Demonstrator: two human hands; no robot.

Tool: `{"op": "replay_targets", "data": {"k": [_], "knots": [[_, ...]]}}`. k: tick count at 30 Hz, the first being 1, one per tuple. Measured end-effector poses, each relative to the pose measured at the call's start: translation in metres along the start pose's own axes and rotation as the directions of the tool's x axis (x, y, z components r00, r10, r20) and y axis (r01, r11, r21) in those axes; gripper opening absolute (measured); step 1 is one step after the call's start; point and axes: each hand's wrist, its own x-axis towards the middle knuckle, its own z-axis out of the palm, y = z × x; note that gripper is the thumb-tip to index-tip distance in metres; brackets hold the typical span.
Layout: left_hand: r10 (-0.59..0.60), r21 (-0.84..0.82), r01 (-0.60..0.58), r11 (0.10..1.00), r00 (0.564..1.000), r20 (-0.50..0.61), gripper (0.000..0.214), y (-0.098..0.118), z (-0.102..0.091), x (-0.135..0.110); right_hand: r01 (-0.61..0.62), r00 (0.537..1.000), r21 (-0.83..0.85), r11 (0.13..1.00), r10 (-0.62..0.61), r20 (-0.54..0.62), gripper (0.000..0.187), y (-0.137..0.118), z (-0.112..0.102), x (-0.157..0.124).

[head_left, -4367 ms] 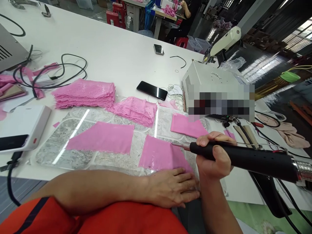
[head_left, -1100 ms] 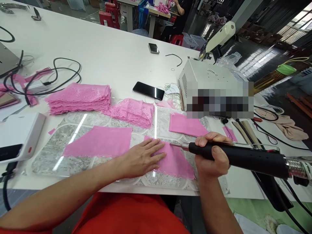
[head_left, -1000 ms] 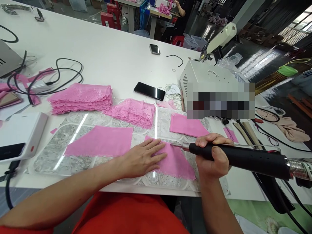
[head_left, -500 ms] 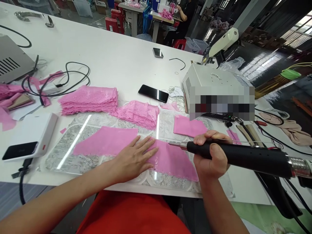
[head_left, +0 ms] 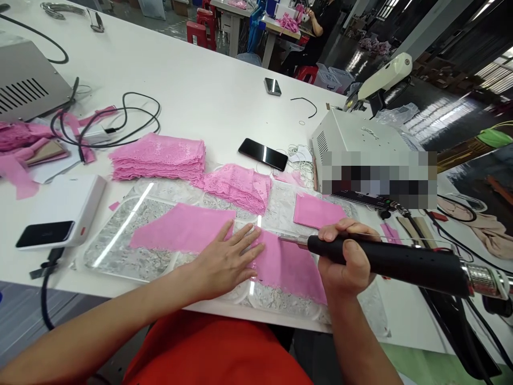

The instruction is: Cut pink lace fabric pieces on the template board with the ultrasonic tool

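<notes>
My left hand [head_left: 227,258] lies flat with spread fingers on the left edge of a pink lace piece [head_left: 290,266], which rests on a clear glass plate [head_left: 120,240]. Its fingertips reach toward a second, larger pink piece [head_left: 182,227] to the left. My right hand [head_left: 345,260] is closed round the black handle of a hot cutting tool [head_left: 395,260]. The tool's thin metal tip [head_left: 290,239] hovers at the upper edge of the lace piece. A smaller pink piece [head_left: 316,210] lies beyond the tip.
Two stacks of pink lace [head_left: 160,156] [head_left: 238,184] sit behind the plate. A black phone [head_left: 263,154], a white control box [head_left: 352,144], a white power bank [head_left: 64,208] and black cables [head_left: 116,123] lie on the white table [head_left: 192,91]. A person [head_left: 316,24] sits at a far table.
My left hand slid from the near right corner of the lace piece up to its left edge. The right hand and tool barely moved; the view shifted slightly.
</notes>
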Motion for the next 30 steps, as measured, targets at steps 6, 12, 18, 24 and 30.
{"op": "replay_targets", "data": {"k": [6, 12, 18, 24, 30], "knots": [[-0.009, -0.004, 0.009, 1.000, 0.999, 0.038, 0.047, -0.001, -0.001, 0.000, -0.001, 1.000, -0.035, 0.999, 0.001, 0.015, 0.009, -0.001, 0.000, 0.001], [-0.017, -0.036, 0.017, 0.999, 1.000, 0.001, 0.046, 0.000, -0.007, -0.012, -0.022, 1.000, -0.012, 1.000, 0.022, -0.010, 0.011, -0.006, 0.008, 0.000], [0.018, -0.114, -0.025, 0.993, 0.998, -0.058, 0.041, 0.013, -0.011, -0.039, -0.097, 0.994, 0.058, 0.994, 0.093, 0.060, 0.012, -0.006, 0.024, -0.009], [0.030, -0.172, -0.047, 0.984, 0.994, -0.104, 0.037, 0.019, -0.007, -0.049, -0.134, 0.988, 0.040, 0.990, 0.130, 0.083, 0.012, 0.000, 0.035, -0.016], [0.042, -0.177, -0.066, 0.982, 0.990, -0.134, 0.039, 0.017, -0.004, -0.050, -0.141, 0.988, 0.025, 0.990, 0.139, 0.072, 0.012, 0.002, 0.036, -0.016]]}}
